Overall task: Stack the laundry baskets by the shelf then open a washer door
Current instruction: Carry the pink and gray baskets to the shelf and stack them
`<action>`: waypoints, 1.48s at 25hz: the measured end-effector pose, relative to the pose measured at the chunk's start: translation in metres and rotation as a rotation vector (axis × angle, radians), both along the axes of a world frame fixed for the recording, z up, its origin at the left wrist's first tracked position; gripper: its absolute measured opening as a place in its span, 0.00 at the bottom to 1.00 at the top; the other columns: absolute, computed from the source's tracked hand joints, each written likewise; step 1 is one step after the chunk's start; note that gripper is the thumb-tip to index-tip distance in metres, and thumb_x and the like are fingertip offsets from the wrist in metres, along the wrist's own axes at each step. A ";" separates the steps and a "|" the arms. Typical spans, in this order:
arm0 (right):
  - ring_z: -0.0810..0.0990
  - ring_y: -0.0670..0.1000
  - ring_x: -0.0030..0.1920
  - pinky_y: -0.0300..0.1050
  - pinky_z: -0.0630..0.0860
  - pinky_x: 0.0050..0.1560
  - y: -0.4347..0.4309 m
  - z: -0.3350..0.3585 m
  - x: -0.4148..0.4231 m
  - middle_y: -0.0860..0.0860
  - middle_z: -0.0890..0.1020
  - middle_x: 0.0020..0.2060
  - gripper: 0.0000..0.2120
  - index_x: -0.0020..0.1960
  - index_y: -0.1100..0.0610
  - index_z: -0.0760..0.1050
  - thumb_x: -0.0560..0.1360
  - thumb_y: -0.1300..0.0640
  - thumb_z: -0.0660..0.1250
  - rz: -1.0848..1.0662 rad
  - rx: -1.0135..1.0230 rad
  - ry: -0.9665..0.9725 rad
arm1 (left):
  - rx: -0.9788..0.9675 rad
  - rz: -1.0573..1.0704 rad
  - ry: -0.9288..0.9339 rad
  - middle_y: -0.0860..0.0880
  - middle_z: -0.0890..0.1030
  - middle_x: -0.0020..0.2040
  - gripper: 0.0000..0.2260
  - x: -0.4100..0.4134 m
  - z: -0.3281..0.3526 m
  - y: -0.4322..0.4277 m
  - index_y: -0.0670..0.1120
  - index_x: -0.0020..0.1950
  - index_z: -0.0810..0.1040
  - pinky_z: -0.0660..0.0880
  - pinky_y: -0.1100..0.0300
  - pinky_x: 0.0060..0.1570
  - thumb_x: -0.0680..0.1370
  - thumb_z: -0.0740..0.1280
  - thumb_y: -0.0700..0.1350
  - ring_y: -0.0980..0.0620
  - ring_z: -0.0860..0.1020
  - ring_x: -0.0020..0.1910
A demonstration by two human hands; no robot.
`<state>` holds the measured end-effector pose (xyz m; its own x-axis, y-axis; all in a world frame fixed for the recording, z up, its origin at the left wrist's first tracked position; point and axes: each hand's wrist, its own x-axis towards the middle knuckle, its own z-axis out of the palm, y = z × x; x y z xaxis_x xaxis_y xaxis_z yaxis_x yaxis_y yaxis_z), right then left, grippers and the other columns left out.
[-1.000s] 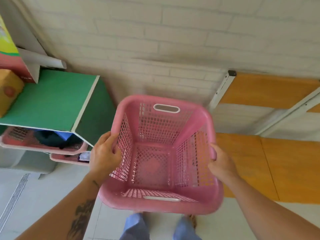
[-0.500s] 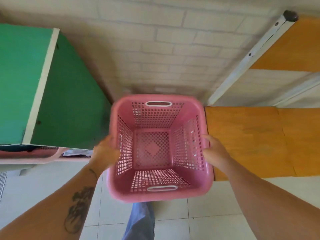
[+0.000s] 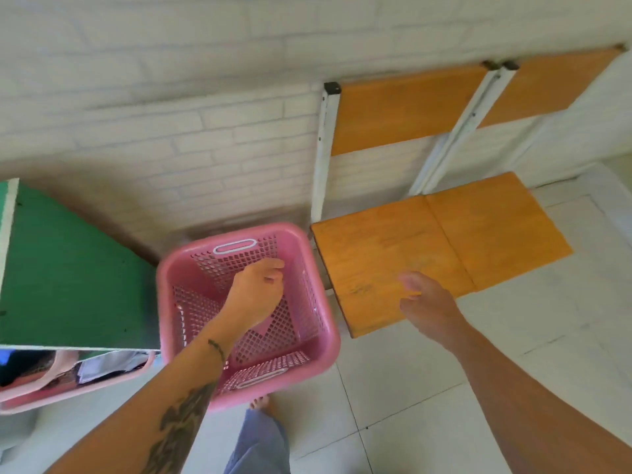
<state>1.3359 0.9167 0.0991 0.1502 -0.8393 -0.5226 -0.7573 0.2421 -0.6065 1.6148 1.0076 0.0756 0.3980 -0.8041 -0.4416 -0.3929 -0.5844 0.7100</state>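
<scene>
A pink laundry basket (image 3: 309, 323) sits on the white tile floor (image 3: 427, 388), right by the white brick wall (image 3: 171, 114). It is open side up and full of little holes, with a white handle slot on the far side and one on the near side. Nothing is inside it.

The left hand (image 3: 254, 292) hangs over the middle of the basket. Its fingers are curled in loosely and it holds nothing. It does not seem to touch the basket. The left arm has a dark tattoo on it (and a thin band at the wrist).

The right hand (image 3: 427, 302) is off to the right of the basket, over the edge of the orange wooden bench (image 3: 461, 241). Its fingers are spread and relaxed, and it holds nothing too.

The bench is just beside the basket on the right, almost touching its rim. It has white metal legs and an orange back board against the wall.

On the left, a green shelf (image 3: 75, 275) stands close to the basket, so the basket sits in the gap between shelf and bench. Under the green board, another pink basket (image 3: 68, 388) pokes out with clothes in it.

At the bottom you can see a blue trouser leg (image 3: 256, 443) and bare toes near the basket.
</scene>
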 end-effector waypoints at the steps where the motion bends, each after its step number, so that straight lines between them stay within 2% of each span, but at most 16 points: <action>1: 0.78 0.49 0.53 0.43 0.72 0.46 0.002 0.014 -0.029 0.48 0.75 0.59 0.20 0.60 0.45 0.74 0.73 0.63 0.64 -0.032 -0.023 -0.007 | -0.041 -0.065 0.006 0.53 0.82 0.50 0.16 -0.027 0.016 -0.012 0.50 0.61 0.79 0.71 0.73 0.38 0.77 0.59 0.40 0.54 0.80 0.44; 4: 0.77 0.50 0.53 0.42 0.71 0.46 0.012 0.048 -0.131 0.51 0.75 0.58 0.20 0.63 0.49 0.75 0.73 0.64 0.65 -0.153 -0.083 -0.040 | -0.123 -0.254 0.010 0.52 0.82 0.44 0.15 -0.122 0.069 -0.041 0.50 0.60 0.77 0.72 0.67 0.25 0.78 0.58 0.41 0.59 0.77 0.26; 5: 0.77 0.51 0.54 0.43 0.72 0.48 0.015 0.058 -0.166 0.51 0.75 0.59 0.20 0.62 0.49 0.75 0.73 0.65 0.65 -0.177 -0.105 -0.055 | -0.140 -0.295 -0.014 0.52 0.82 0.43 0.14 -0.154 0.084 -0.050 0.52 0.60 0.77 0.71 0.66 0.23 0.78 0.57 0.42 0.59 0.75 0.23; 8: 0.77 0.51 0.54 0.40 0.72 0.47 0.019 0.087 -0.278 0.51 0.76 0.57 0.19 0.61 0.49 0.75 0.73 0.65 0.65 -0.228 -0.212 -0.074 | -0.182 -0.438 -0.098 0.52 0.82 0.47 0.14 -0.265 0.126 -0.077 0.56 0.58 0.75 0.74 0.58 0.28 0.79 0.55 0.45 0.51 0.78 0.30; 10: 0.77 0.50 0.53 0.38 0.70 0.45 0.021 0.105 -0.346 0.49 0.75 0.55 0.20 0.62 0.50 0.75 0.73 0.64 0.64 -0.269 -0.258 -0.043 | -0.219 -0.507 -0.100 0.50 0.82 0.50 0.14 -0.334 0.146 -0.096 0.55 0.59 0.76 0.75 0.55 0.30 0.79 0.56 0.44 0.48 0.79 0.34; 13: 0.78 0.52 0.53 0.41 0.72 0.50 0.026 0.131 -0.445 0.52 0.76 0.57 0.21 0.63 0.49 0.74 0.72 0.62 0.65 -0.367 -0.301 -0.013 | -0.281 -0.633 -0.082 0.52 0.79 0.49 0.12 -0.442 0.170 -0.123 0.53 0.58 0.77 0.68 0.68 0.25 0.80 0.58 0.44 0.53 0.75 0.32; 16: 0.77 0.50 0.53 0.41 0.70 0.52 0.023 0.153 -0.533 0.51 0.76 0.56 0.20 0.62 0.48 0.75 0.72 0.62 0.64 -0.486 -0.346 0.021 | -0.363 -0.727 -0.075 0.51 0.77 0.43 0.09 -0.541 0.190 -0.157 0.53 0.52 0.77 0.67 0.71 0.26 0.79 0.60 0.41 0.55 0.72 0.31; 18: 0.76 0.49 0.54 0.42 0.71 0.53 0.019 0.162 -0.591 0.49 0.75 0.56 0.20 0.62 0.48 0.74 0.72 0.62 0.64 -0.570 -0.385 0.046 | -0.403 -0.814 -0.083 0.50 0.80 0.42 0.10 -0.608 0.196 -0.187 0.54 0.52 0.78 0.70 0.68 0.30 0.79 0.60 0.41 0.52 0.76 0.33; 21: 0.75 0.49 0.54 0.43 0.73 0.53 0.011 0.167 -0.670 0.48 0.75 0.56 0.19 0.62 0.46 0.74 0.73 0.59 0.65 -0.678 -0.408 0.098 | -0.434 -0.911 -0.046 0.47 0.82 0.48 0.11 -0.705 0.191 -0.230 0.55 0.52 0.79 0.74 0.60 0.38 0.78 0.60 0.42 0.49 0.79 0.37; 23: 0.75 0.50 0.54 0.42 0.70 0.51 0.000 0.171 -0.720 0.47 0.75 0.56 0.18 0.62 0.44 0.73 0.74 0.57 0.64 -0.765 -0.407 0.118 | -0.494 -0.997 -0.027 0.48 0.82 0.51 0.11 -0.772 0.188 -0.261 0.56 0.51 0.80 0.73 0.62 0.42 0.77 0.61 0.42 0.51 0.79 0.41; 25: 0.76 0.51 0.56 0.42 0.70 0.51 -0.013 0.173 -0.779 0.48 0.75 0.56 0.17 0.61 0.43 0.73 0.74 0.56 0.64 -0.893 -0.427 0.139 | -0.548 -1.122 -0.038 0.51 0.82 0.51 0.12 -0.852 0.188 -0.299 0.58 0.51 0.79 0.73 0.63 0.43 0.77 0.61 0.44 0.53 0.79 0.43; 27: 0.76 0.51 0.55 0.44 0.74 0.50 -0.022 0.181 -0.827 0.50 0.76 0.57 0.17 0.60 0.43 0.73 0.73 0.57 0.64 -1.007 -0.416 0.165 | -0.551 -1.242 -0.046 0.51 0.81 0.52 0.13 -0.923 0.197 -0.326 0.56 0.54 0.80 0.73 0.62 0.46 0.77 0.60 0.44 0.53 0.79 0.45; 30: 0.78 0.55 0.53 0.48 0.78 0.51 -0.030 0.198 -0.895 0.54 0.79 0.58 0.18 0.62 0.52 0.75 0.74 0.61 0.63 -1.142 -0.438 0.233 | -0.586 -1.419 -0.068 0.52 0.82 0.50 0.13 -1.029 0.211 -0.357 0.55 0.55 0.80 0.71 0.63 0.46 0.77 0.59 0.44 0.54 0.79 0.45; 32: 0.78 0.60 0.55 0.50 0.76 0.52 -0.032 0.204 -0.932 0.58 0.80 0.55 0.15 0.61 0.59 0.77 0.75 0.64 0.63 -1.193 -0.421 0.290 | -0.590 -1.509 -0.046 0.54 0.81 0.47 0.12 -1.089 0.216 -0.369 0.57 0.53 0.80 0.72 0.61 0.45 0.77 0.59 0.45 0.53 0.79 0.45; 37: 0.77 0.56 0.58 0.44 0.73 0.52 -0.020 0.188 -1.044 0.55 0.78 0.60 0.18 0.64 0.53 0.75 0.75 0.61 0.63 -1.363 -0.410 0.292 | -0.612 -1.678 -0.030 0.54 0.82 0.47 0.12 -1.248 0.206 -0.372 0.56 0.55 0.81 0.74 0.59 0.50 0.77 0.61 0.45 0.51 0.80 0.48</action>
<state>0.2918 0.8965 0.2866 -0.9378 -0.3359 -0.0873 -0.1918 0.7112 -0.6763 0.3672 0.6357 0.2814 -0.9373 -0.3466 0.0372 -0.2463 0.7341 0.6328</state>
